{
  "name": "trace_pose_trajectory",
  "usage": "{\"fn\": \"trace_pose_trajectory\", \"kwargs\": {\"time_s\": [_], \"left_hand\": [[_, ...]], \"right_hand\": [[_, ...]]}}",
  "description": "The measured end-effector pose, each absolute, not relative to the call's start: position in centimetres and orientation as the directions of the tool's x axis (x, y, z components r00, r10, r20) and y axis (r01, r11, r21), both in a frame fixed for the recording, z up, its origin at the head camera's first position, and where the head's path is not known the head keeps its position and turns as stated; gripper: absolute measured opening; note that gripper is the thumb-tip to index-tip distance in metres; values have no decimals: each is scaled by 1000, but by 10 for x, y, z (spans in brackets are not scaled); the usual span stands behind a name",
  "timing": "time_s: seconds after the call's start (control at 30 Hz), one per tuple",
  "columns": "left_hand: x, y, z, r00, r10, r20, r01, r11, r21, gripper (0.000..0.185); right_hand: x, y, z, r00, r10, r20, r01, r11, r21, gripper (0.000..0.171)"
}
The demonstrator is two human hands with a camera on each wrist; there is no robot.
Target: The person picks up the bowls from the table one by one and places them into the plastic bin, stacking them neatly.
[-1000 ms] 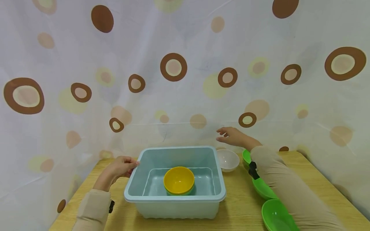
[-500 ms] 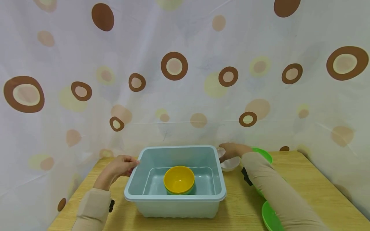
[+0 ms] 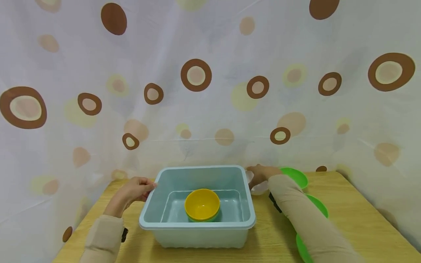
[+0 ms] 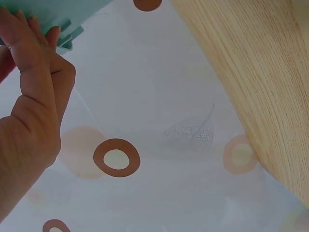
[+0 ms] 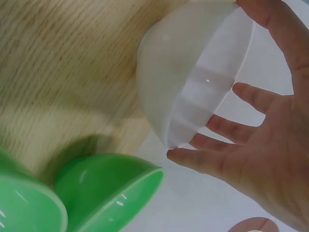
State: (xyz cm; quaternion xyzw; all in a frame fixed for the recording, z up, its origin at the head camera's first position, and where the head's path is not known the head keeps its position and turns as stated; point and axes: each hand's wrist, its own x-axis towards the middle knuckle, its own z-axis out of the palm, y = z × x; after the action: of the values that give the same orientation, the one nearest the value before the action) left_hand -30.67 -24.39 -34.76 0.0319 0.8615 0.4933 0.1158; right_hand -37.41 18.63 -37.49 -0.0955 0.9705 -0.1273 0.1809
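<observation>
A light blue plastic basin (image 3: 197,235) stands on the wooden table. My left hand (image 3: 138,190) pinches the basin's left rim between thumb and fingers; in the left wrist view its fingertips lie along the basin's edge (image 4: 58,19). Inside the basin, a yellow bowl (image 3: 202,204) sits stacked on a light green one (image 3: 210,218). Just beyond the right rim, my right hand (image 3: 260,174) reaches over a white bowl (image 3: 260,188) and partly hides it. The right wrist view shows that bowl (image 5: 178,63) with thumb and fingertips spread along opposite parts of its rim.
Several green bowls line the table's right side: one at the back (image 3: 297,178), another (image 3: 319,206) partly behind the right sleeve, and one near the front (image 3: 302,248). Behind the table (image 3: 358,219) hangs a white cloth (image 3: 210,117) with brown and cream circles.
My right hand has come down from above the white bowl onto its rim. The left hand keeps its grip on the basin, which has stayed in place.
</observation>
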Motion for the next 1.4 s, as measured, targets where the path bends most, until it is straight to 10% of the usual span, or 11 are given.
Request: {"fn": "trace_pose_trajectory", "kwargs": {"time_s": [1.4], "left_hand": [[-306, -243, -345, -977, 134, -163, -59, 568, 821, 21]], "right_hand": [[-365, 176, -343, -947, -244, -208, -189, 949, -254, 89]]}}
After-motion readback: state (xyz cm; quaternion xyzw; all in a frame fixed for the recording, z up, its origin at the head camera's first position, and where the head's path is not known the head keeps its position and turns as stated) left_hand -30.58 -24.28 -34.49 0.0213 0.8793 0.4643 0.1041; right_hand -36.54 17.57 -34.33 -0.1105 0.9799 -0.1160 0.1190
